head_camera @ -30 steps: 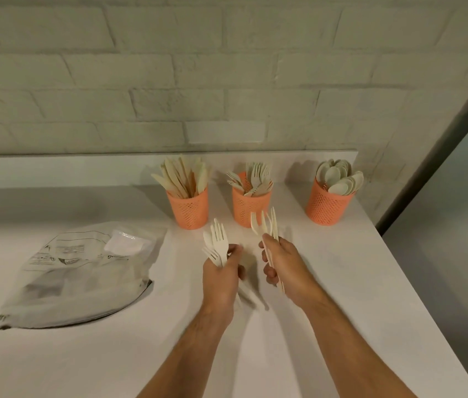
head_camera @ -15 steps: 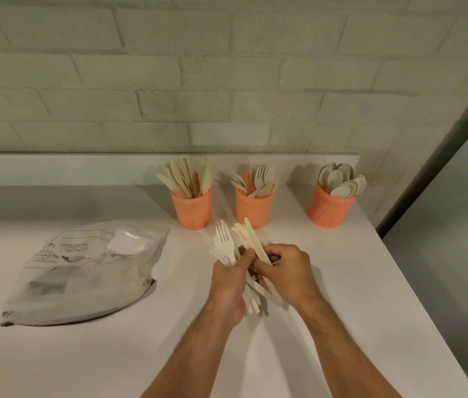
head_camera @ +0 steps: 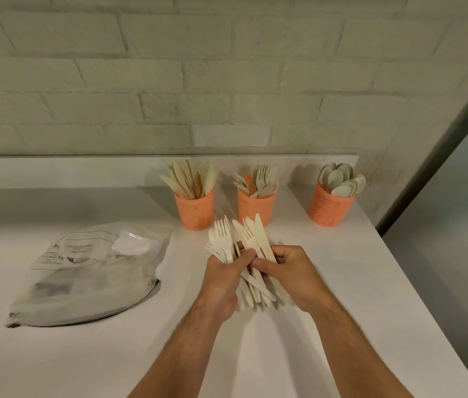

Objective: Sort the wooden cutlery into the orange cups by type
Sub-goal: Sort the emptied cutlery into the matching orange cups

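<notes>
Three orange mesh cups stand in a row at the back of the white counter. The left cup [head_camera: 195,212] holds knives, the middle cup [head_camera: 255,208] holds forks, the right cup [head_camera: 330,209] holds spoons. My left hand [head_camera: 222,278] grips a fanned bundle of wooden forks [head_camera: 222,235] just in front of the middle cup. My right hand [head_camera: 294,275] is pressed against the left, fingers closed on more wooden cutlery [head_camera: 257,235], forks and knife-like pieces, in the same bundle. The handles stick out below both hands.
A flattened grey plastic bag [head_camera: 83,271] with a printed label lies on the counter [head_camera: 342,282] to the left. A brick wall runs behind the cups. The counter's right edge drops off close to the spoon cup.
My hands came together from apart. The cutlery in my right hand now lies against the forks in my left as one bundle, held slightly lower and nearer me.
</notes>
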A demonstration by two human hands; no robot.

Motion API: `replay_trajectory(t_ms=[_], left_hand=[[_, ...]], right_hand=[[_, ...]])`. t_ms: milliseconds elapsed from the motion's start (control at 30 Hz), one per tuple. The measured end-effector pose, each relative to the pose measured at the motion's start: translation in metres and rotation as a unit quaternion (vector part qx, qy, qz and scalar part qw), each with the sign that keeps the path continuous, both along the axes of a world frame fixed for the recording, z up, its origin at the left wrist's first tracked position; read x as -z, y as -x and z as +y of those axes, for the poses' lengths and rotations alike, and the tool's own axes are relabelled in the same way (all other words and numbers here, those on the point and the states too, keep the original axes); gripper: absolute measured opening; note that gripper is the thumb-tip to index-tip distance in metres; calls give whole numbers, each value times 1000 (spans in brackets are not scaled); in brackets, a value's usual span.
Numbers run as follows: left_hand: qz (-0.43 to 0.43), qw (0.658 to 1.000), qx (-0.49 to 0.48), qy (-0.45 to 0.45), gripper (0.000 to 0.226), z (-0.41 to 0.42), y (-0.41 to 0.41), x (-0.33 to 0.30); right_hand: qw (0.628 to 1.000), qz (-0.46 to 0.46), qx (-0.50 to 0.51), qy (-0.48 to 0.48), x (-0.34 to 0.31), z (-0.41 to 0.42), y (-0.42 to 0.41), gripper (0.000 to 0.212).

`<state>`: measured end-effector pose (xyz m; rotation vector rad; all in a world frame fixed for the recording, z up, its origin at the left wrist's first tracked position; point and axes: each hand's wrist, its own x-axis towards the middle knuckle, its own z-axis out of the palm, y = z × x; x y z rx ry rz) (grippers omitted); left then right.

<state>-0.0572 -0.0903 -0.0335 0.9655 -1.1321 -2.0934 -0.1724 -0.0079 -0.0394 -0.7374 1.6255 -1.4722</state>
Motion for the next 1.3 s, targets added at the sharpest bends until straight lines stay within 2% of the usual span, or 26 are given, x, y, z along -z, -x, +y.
replay_trajectory(t_ms=[100,233,333,500,700,833,967,1100,1233,1300], left_hand=[[-3,1000,8,14,20,-4,-5,-3],[4,1000,13,-23,18,-8,-9,-8],[9,999,20,-27,17,-10,-12,-10],[14,1000,-1,-11,21,-13,-16,-10],[13,1000,-16,1,22,-19,-22,-17],[30,998,14,-52,26,-23,-27,-18],[36,995,43,-84,27,-30,-35,-19],[27,996,38,-73,28,-37,-39,-16],[18,999,16,-49,24,-41,-40,-10],[26,999,10,-46,24,-43,-42,-9]], right_hand=[[999,-31,-3,12,-1,-1,-3,17],[992,-124,28,13,-3,-3,-8,15],[991,-131,30,9,-2,-6,-11,15],[999,-29,34,21,-2,-13,-22,15],[992,106,70,-2,-4,-24,-34,2],[980,182,63,-45,-9,-31,-37,14],[974,204,81,-61,-10,-35,-36,11],[969,222,81,-67,-13,-39,-40,2],[970,229,55,-52,-12,-42,-49,18],[978,199,41,-54,-12,-44,-52,17]])
